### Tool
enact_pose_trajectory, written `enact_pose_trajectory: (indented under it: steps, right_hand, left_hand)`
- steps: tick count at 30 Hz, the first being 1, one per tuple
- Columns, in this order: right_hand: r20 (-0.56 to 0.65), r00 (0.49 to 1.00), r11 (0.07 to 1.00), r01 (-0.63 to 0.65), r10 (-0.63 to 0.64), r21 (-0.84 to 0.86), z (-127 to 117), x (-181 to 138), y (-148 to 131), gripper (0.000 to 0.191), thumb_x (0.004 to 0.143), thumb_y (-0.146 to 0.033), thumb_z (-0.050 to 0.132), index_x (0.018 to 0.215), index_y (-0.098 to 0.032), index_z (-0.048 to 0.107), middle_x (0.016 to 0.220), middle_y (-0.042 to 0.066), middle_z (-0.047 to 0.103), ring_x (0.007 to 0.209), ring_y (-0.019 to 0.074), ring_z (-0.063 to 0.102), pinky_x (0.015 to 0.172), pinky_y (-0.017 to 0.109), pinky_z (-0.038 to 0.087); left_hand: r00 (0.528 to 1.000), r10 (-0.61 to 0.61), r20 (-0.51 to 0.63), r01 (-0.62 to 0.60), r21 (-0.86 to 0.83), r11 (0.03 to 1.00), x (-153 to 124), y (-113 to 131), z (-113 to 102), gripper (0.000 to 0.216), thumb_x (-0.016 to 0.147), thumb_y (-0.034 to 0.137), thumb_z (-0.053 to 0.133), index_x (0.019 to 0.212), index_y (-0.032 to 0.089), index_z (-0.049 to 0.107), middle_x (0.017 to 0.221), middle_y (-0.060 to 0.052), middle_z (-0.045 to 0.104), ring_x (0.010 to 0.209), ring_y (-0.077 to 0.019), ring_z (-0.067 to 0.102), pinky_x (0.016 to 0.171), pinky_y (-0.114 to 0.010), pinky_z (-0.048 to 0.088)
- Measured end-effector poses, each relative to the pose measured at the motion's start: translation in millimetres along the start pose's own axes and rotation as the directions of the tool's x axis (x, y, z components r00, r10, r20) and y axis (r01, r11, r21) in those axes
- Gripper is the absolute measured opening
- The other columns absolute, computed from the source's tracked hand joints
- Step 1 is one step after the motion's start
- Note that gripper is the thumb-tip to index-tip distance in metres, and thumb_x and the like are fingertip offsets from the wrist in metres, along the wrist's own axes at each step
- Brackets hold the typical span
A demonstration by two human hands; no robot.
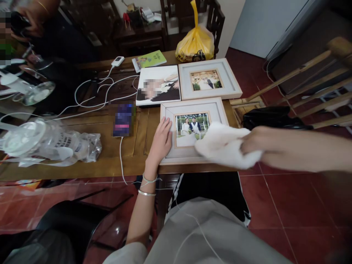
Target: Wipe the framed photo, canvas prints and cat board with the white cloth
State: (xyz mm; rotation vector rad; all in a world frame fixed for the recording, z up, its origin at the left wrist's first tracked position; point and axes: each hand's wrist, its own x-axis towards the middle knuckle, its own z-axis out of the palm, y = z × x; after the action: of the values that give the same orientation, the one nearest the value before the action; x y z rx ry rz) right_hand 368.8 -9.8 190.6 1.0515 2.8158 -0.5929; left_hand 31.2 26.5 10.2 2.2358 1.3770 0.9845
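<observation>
A white-framed photo (192, 108) lies flat at the near right corner of the wooden table (82, 161). My left hand (161, 141) rests flat on the frame's left edge, fingers stretched out. My right hand (255, 141) is closed on a white cloth (222, 145) that lies over the frame's lower right corner. Behind it lie a second white frame (231, 82) and an unframed photo print (158, 86).
A phone (123, 119) on a charging cable lies left of the frame, among white cables (90, 95). A bagged white fan (41, 141) sits far left. A yellow plastic bag (195, 44) and green booklet (150, 58) are at the back. Another person's hand (33, 16) shows top left. Wooden chair (302, 84) at right.
</observation>
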Motion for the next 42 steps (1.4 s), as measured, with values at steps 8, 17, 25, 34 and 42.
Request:
enact_pose_trajectory:
  steps: [8,17,25,34,42]
  right_hand:
    - [-0.432,0.839,0.828,-0.478,0.331,-0.293,6.3,39.3,69.1,0.033,0.082,-0.006,0.049,0.102,-0.01,0.075,0.116,0.021,0.073,0.104,0.0319,0.069,0.087,0.045,0.053]
    - [-0.36,0.932,0.86,-0.211,0.034,-0.465,98.4,107.6,40.7,0.035,0.082,-0.001,0.053,0.105,-0.008,0.078,0.146,0.027,0.057,0.138,0.0421,0.05,0.115,0.062,0.035]
    - [-0.186,0.969,0.95,0.102,-0.162,-0.294,99.3,30.2,-47.8,0.03,0.072,-0.002,0.058,0.093,-0.013,0.077,0.132,0.023,0.068,0.126,0.0315,0.064,0.11,0.044,0.049]
    - [-0.247,0.969,0.987,-0.061,0.023,-0.149,98.1,81.0,-6.9,0.054,0.074,0.007,0.046,0.115,-0.014,0.074,0.153,0.017,0.055,0.14,0.0314,0.053,0.112,0.049,0.048]
    - [-0.396,0.902,0.906,-0.303,0.172,-0.296,76.9,136.2,51.0,0.051,0.086,0.003,0.057,0.129,-0.02,0.07,0.166,0.017,0.035,0.151,0.0496,0.029,0.115,0.075,0.029]
  left_hand:
    - [0.998,-0.014,-0.064,0.012,-0.039,0.999,1.2,0.0,1.0,0.047,0.1,0.011,0.042,0.143,0.019,0.059,0.154,-0.012,0.056,0.154,-0.0265,0.038,0.127,-0.06,0.03]
    - [0.997,-0.031,-0.066,0.028,-0.049,0.998,1.5,0.2,1.3,0.045,0.1,0.012,0.045,0.141,0.022,0.06,0.154,-0.01,0.056,0.154,-0.0256,0.039,0.127,-0.06,0.031]
    - [0.995,-0.02,-0.095,0.017,-0.034,0.999,0.9,3.4,2.7,0.043,0.101,0.013,0.044,0.141,0.022,0.061,0.152,-0.01,0.058,0.153,-0.0258,0.041,0.126,-0.059,0.034]
    - [0.999,-0.004,-0.032,0.004,-0.008,1.0,-0.8,1.2,1.4,0.043,0.104,0.019,0.043,0.146,0.02,0.055,0.159,-0.013,0.049,0.157,-0.0275,0.032,0.128,-0.059,0.027]
    - [1.0,-0.02,-0.02,0.02,-0.001,1.0,0.2,0.5,0.6,0.045,0.103,0.017,0.044,0.146,0.019,0.055,0.158,-0.014,0.051,0.156,-0.0279,0.033,0.128,-0.059,0.028]
